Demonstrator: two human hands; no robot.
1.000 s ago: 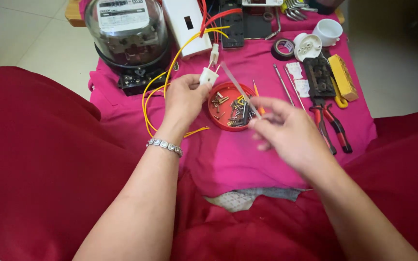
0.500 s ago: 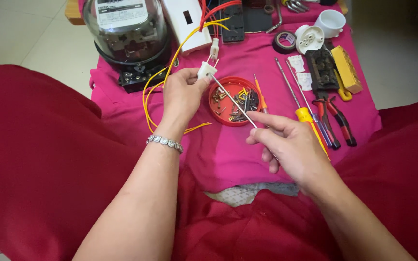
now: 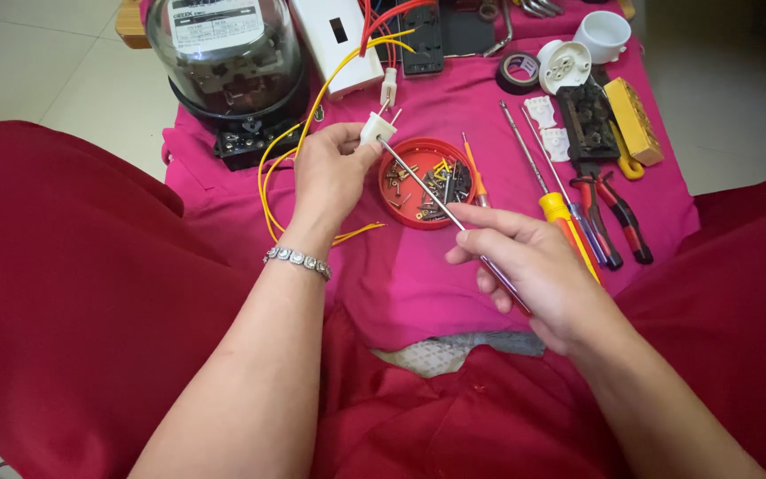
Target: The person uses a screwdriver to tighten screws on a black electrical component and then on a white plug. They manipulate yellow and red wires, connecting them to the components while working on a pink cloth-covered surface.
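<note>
Connector block (image 3: 376, 129), small and white, sits pinched in the left hand (image 3: 330, 173) just above the red dish of screws (image 3: 427, 182). Right hand (image 3: 538, 266) is closed around a thin screwdriver (image 3: 427, 191), tip right at the block. Yellow wires (image 3: 287, 173) look attached already, so I'd guess the screw tightening is what's left. Surface has a pink cloth (image 3: 489, 115) with pliers (image 3: 613, 208), tape and an electric meter (image 3: 228, 66) on it; pale tiled floor (image 3: 37, 62) around it.
</note>
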